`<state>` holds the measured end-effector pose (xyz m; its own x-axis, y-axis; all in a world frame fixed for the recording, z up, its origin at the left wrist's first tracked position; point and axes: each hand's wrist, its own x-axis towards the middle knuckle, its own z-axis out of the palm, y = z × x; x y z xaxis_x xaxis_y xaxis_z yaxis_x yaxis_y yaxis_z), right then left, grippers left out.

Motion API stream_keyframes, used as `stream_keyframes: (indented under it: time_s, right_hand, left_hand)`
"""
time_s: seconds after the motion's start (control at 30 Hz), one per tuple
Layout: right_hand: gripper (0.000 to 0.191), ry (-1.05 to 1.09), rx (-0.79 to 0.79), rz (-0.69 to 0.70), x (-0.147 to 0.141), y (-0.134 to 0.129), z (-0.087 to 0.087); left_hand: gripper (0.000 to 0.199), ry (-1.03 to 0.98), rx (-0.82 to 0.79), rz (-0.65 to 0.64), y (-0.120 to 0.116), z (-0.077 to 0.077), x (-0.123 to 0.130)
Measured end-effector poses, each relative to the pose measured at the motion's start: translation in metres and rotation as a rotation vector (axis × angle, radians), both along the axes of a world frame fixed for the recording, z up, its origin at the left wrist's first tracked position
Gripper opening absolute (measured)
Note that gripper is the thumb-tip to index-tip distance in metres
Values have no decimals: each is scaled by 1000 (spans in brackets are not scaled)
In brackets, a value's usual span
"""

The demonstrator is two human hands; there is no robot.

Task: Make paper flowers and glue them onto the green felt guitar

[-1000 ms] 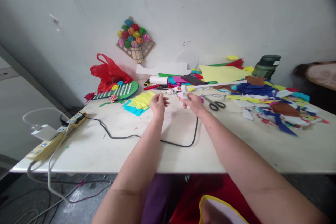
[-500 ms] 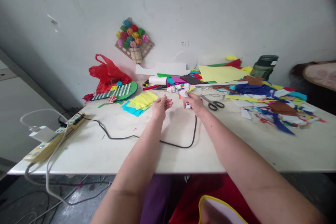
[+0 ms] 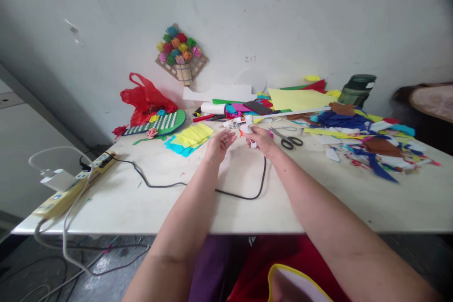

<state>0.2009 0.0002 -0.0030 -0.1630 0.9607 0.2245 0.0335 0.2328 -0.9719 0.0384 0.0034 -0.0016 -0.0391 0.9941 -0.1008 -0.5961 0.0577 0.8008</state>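
In my right hand (image 3: 262, 141) is a white and orange hot glue gun (image 3: 247, 125), its nozzle pointing left. A long white glue stick (image 3: 293, 113) sticks out of its back to the right. My left hand (image 3: 219, 145) is just left of the nozzle, palm up with the fingers curled together; whatever they may hold is too small to make out. Left of that hand, yellow crepe paper pieces (image 3: 194, 135) lie on blue ones (image 3: 180, 147). Black-handled scissors (image 3: 288, 141) rest to the right of the glue gun.
A black cord (image 3: 244, 197) loops across the white table (image 3: 141, 212) towards a power strip (image 3: 71, 193). Paper scraps (image 3: 375, 146) cover the right side, with a green bottle (image 3: 356, 90) behind. A red bag (image 3: 145, 99) and a green flower-trimmed craft piece (image 3: 166, 125) stand back left.
The glue gun has tipped so its nozzle end sits slightly lower and further left, and the glue stick slants more. My left hand has turned a little, its fingers nearer the nozzle.
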Motion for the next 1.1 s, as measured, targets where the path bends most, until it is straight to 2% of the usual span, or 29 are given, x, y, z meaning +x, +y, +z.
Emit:
stream_keyframes:
  time_s: [0.23,0.37,0.57,0.67,0.83,0.93,1.1]
  right_hand:
    - [22,-7,0,-29,-1,-4,5]
    - [20,-2,-19,-37,0,-4,7]
    - [20,-49,-22,8,5,2,-1]
    - [20,-64,-34,48,7,5,-4]
    - [19,-76,-50,101,11,2,1]
    - [19,-80,-62,94,14,-1,5]
    - [24,-124,-26,94,19,-2,8]
  left_hand:
    - [5,69,29,88,-2,0,-1]
    - [7,188,112,237,-5,5,-6]
    - [16,477,227,484,5,5,-18]
    - [16,658,314,477,8,5,-26]
    - [13,1105,521,490,6,7,-39]
    - [14,1180,605,499,6,8,-45]
    - [16,1235,659,392,6,7,-47]
